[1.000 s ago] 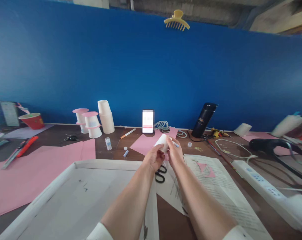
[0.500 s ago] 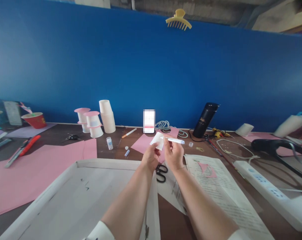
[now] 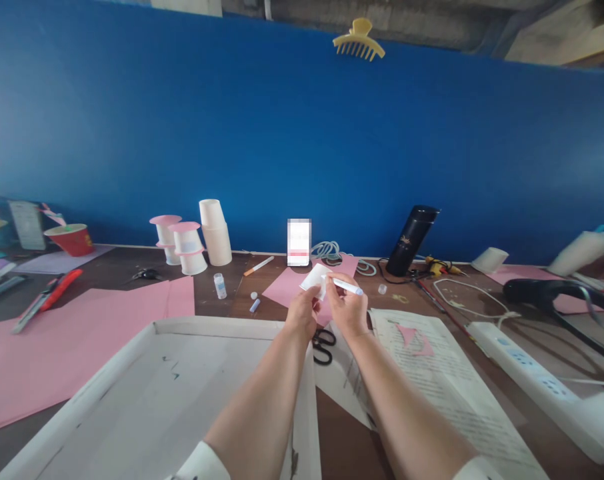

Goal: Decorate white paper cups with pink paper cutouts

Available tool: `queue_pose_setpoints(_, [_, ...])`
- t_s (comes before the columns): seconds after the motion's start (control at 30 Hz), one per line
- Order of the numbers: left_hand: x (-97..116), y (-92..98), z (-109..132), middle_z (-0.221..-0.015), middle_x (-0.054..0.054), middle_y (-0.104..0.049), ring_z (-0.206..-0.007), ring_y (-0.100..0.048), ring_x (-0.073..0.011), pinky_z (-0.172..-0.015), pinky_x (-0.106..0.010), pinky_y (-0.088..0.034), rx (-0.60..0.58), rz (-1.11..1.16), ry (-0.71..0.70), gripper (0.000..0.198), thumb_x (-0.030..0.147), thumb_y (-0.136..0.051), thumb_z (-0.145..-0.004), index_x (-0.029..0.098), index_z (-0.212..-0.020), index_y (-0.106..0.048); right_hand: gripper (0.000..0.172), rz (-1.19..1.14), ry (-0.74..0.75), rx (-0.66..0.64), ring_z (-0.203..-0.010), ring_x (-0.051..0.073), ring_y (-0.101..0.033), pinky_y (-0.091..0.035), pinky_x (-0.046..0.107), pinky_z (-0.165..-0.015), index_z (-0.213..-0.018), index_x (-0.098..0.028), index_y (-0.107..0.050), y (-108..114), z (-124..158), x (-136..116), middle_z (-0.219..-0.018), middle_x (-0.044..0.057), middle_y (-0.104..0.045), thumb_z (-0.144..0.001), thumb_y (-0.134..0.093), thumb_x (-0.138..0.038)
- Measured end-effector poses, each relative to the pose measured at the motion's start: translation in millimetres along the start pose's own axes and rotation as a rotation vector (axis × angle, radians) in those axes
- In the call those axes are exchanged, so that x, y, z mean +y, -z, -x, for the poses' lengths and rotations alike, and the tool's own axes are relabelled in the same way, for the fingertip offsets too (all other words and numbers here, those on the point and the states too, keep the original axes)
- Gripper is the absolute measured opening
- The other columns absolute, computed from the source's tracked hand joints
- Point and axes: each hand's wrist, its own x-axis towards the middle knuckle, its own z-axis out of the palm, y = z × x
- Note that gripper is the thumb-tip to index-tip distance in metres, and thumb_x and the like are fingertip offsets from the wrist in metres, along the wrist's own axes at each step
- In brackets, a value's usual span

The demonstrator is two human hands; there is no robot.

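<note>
Behind the far edge of the bench (image 3: 345, 443) stands a blue wall (image 3: 232, 133), and short of that edge the left hand (image 3: 302, 315) pinches a white piece (image 3: 315, 277) (probably light, easily creased, best held by its edges) while the right hand (image 3: 349, 310) curls round a pen (image 3: 348, 286).

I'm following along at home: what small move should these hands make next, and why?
Probably a short stroke: the right hand holds the pale marker with one end pointing at the white piece in the left hand. Whether it touches, I cannot tell.
</note>
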Motion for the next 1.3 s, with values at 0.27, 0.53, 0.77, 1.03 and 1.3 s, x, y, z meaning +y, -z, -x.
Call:
queue_pose_setpoints(0.27, [-2.1,1.9,-1.3,-0.069,0.000,-0.061,-0.054,-0.047,-0.0062,-0.053,-0.021,-0.032,-0.038,-0.081,-0.052,0.031,0.022,-0.077,-0.051,0.014,-0.078,-0.064,0.021,0.018,0.022,0.032,-0.068,0.016,-0.064,-0.051,0.026,-0.065,-0.090,-0.018,-0.068,-1.5,0.0,3.1,-0.086,0.006,-0.071,-0.084,-0.055,-0.033])
queue_pose_setpoints(0.53, [-2.6,1.9,-0.8,-0.071,-0.001,-0.063,-0.056,-0.048,-0.0071,-0.055,-0.022,-0.031,-0.045,-0.171,-0.092,0.035,0.024,-0.079,-0.051,0.014,-0.083,-0.068,0.021,0.017,0.054,0.052,-0.069,0.017,-0.064,-0.050,0.027,-0.065,-0.089,-0.019,-0.067,-2.6,0.2,3.6,-0.084,0.006,-0.070,-0.084,-0.054,-0.035])
queue_pose_setpoints(0.77, [-2.3,0.6,0.2,-0.071,-0.002,-0.063,-0.055,-0.047,-0.0067,-0.054,-0.022,-0.032,-0.010,-0.154,-0.092,0.029,0.024,-0.077,-0.053,0.014,-0.078,-0.066,0.023,-0.023,-0.040,0.162,-0.065,0.015,-0.061,-0.050,0.026,-0.062,-0.090,-0.016,-0.061,-3.7,-0.7,3.4,-0.082,0.006,-0.067,-0.086,-0.052,-0.037])
queue_pose_setpoints(1.03, [-4.1,0.8,-0.2,-0.070,-0.001,-0.063,-0.056,-0.047,-0.0073,-0.055,-0.021,-0.031,-0.025,-0.171,-0.109,0.032,0.023,-0.078,-0.051,0.014,-0.079,-0.068,0.021,-0.001,-0.025,0.133,-0.066,0.016,-0.062,-0.049,0.025,-0.062,-0.089,-0.017,-0.063,-2.0,-1.5,3.7,-0.082,0.006,-0.068,-0.086,-0.052,-0.035])
queue_pose_setpoints(1.3, [-3.7,1.6,0.6,-0.067,-0.001,-0.062,-0.054,-0.044,-0.0069,-0.055,-0.022,-0.031,-0.031,-0.176,-0.114,0.032,0.023,-0.079,-0.051,0.012,-0.080,-0.069,0.022,0.057,-0.029,0.121,-0.071,0.017,-0.063,-0.048,0.027,-0.065,-0.088,-0.018,-0.064,-0.2,-2.3,2.9,-0.084,0.006,-0.069,-0.086,-0.051,-0.035])
